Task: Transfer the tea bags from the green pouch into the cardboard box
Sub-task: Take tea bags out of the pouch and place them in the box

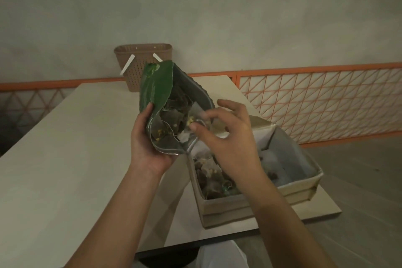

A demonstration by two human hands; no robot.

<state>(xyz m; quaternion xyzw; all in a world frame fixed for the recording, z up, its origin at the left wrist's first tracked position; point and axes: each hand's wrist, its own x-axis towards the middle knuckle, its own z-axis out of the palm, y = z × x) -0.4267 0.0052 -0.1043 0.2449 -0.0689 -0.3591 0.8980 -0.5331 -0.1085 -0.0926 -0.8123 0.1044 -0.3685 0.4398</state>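
My left hand [148, 139] grips the green pouch [156, 87] from below, holding it above the table with its silver-lined mouth wide and facing me. Several tea bags [171, 115] lie inside it. At the pouch mouth my right hand [230, 135] pinches one translucent tea bag [196, 118] between thumb and fingers. The cardboard box [239, 204] sits on the table below and to the right, under my right forearm, with several tea bags [210, 175] lying in its left part.
A brown perforated plastic basket [139, 65] with white handles stands at the far end of the pale table [65, 159]. An orange mesh railing [315, 102] runs behind and to the right. The box sits near the table's right edge.
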